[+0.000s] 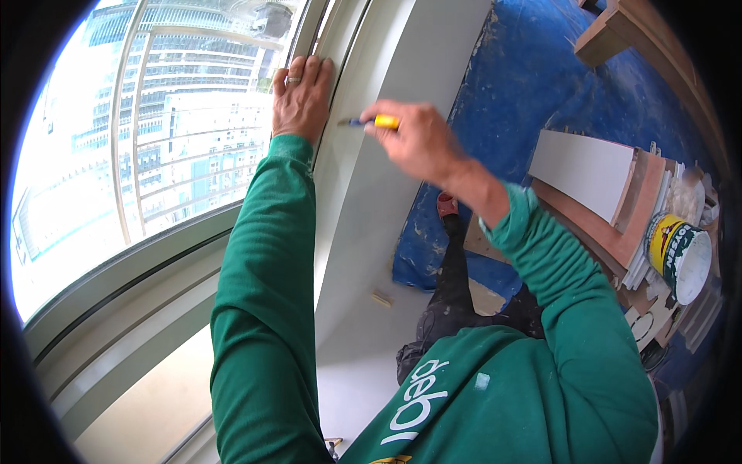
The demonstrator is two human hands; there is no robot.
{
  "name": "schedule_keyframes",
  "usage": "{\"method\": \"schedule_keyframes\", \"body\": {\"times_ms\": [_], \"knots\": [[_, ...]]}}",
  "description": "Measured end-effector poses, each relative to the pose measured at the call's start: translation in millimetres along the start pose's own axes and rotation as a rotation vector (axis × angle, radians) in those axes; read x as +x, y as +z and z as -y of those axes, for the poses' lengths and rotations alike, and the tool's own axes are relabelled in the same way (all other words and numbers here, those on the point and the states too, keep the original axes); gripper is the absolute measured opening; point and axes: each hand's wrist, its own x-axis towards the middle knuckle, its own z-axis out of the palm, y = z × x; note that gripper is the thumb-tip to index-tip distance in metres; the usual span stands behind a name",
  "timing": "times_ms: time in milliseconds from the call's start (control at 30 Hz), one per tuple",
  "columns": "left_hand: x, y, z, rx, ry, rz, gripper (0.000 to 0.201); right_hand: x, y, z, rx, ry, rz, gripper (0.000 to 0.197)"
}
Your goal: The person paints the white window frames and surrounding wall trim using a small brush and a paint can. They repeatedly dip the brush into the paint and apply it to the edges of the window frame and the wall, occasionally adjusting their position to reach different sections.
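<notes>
Gripping a yellow-and-blue tool [386, 121] at twelve o'clock, the right hand [421, 143] hovered at one; at eleven, the left hand [302, 99] lay unclenched, fingers extended, on the window frame [340, 35].

The tool [384, 122] is coloured yellow at the handle and dark blue ahead of it. The frame [362, 77] is finished in off-white and is lined lengthwise in black. The wall [417, 77] is finished in pale grey. The shirt [502, 410] is dyed green, sleeves included, and is printed with white lettering [417, 394]. The trousers [450, 282] are coloured black, the shoe [447, 203] red. The sheet [510, 85] is coloured deep blue and is spotted with whitish marks. The bucket [671, 246] is banded in yellow and dark green. The panel [583, 170] is faced in white; the beam [610, 35] is toned brown.
</notes>
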Motion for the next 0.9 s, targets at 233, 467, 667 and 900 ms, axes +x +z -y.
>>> {"method": "schedule_keyframes", "body": {"times_ms": [233, 467, 667, 900], "knots": [[4, 0, -1, -0.017, 0.005, -0.022, 0.050, 66, -55, -47, -0.232, -0.179, -0.370, 0.016], [-1, 3, 1, -0.032, 0.009, -0.033, 0.049, 9, 8, -35, -0.252, -0.290, -0.255, 0.024], [0, 2, 1, -0.047, -0.004, -0.040, 0.053, -14, 6, -10, 0.033, -0.096, -0.137, 0.017], [6, 0, 0, -0.031, 0.027, -0.056, 0.053, 78, -57, -67, -0.113, -0.084, -0.346, 0.017]]}}
